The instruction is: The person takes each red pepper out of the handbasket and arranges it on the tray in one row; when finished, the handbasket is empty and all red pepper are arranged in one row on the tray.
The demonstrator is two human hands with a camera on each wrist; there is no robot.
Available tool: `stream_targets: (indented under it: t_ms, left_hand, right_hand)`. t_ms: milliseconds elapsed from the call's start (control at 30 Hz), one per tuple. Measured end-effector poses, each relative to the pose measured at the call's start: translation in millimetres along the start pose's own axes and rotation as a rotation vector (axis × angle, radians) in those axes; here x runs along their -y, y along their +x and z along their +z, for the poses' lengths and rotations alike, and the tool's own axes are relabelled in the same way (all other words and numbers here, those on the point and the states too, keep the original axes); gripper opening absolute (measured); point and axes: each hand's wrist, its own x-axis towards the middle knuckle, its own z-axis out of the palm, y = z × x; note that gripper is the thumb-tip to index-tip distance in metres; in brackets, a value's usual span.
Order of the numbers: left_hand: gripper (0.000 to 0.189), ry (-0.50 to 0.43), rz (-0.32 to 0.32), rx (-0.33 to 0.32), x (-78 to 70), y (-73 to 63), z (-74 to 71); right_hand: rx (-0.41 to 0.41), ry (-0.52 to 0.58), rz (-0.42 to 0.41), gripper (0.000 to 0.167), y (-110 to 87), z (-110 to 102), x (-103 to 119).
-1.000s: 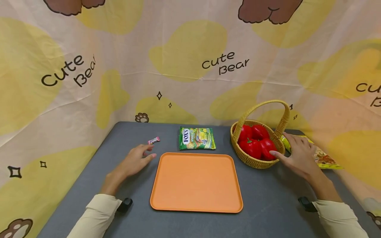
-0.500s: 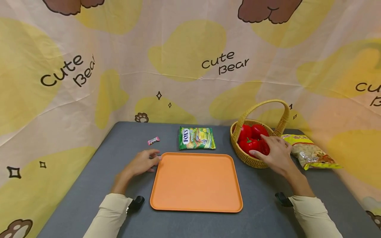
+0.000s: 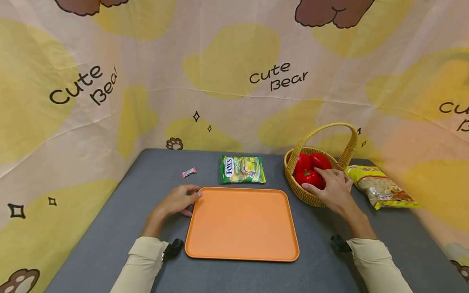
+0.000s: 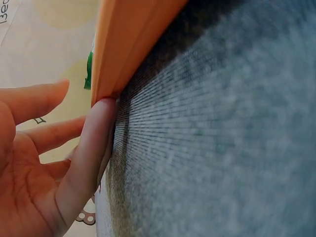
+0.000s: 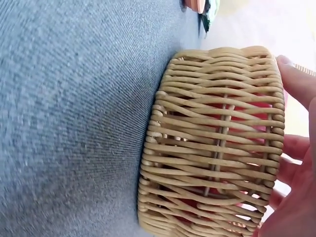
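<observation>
My left hand [image 3: 179, 200] is at the left rim of an orange tray [image 3: 242, 224], with fingers loosely bent. In the left wrist view, one fingertip [image 4: 104, 106] touches the tray's edge while other fingers stand apart. To the right, my right hand [image 3: 334, 190] reaches over a woven basket [image 3: 304, 197] of red bell peppers [image 3: 308, 178], thumb and fingers spread at the peppers. The right wrist view shows the thumb [image 5: 296, 76] just above the basket's rim; the other fingers go behind it. My hand covers part of the peppers.
Behind the tray lies a green Fox's candy bag [image 3: 243, 169]. A small pink-wrapped candy [image 3: 189, 172] sits left of it. Right of the basket is a yellow food packet [image 3: 382, 187]. The basket's tall handle [image 3: 326, 127] arches up near the cloth backdrop [image 3: 227, 73].
My right hand has come left from the basket's right side to over the peppers, uncovering the yellow packet. My left hand has moved right, from near the small candy to the tray's rim.
</observation>
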Motion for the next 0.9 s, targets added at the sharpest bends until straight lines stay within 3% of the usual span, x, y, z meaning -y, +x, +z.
stream_targets:
  t_ms: [400, 900]
  left_hand:
    - [0.047, 0.01, -0.029, -0.012, -0.5, 0.4, 1.9]
    - [0.048, 0.008, -0.023, -0.017, 0.3, 0.8, 2.7]
  right_hand:
    - [-0.009, 0.017, 0.003, 0.077, 0.0, 5.2, -0.4]
    - [-0.136, 0.072, -0.056, 0.07, -8.8, -3.1, 5.4]
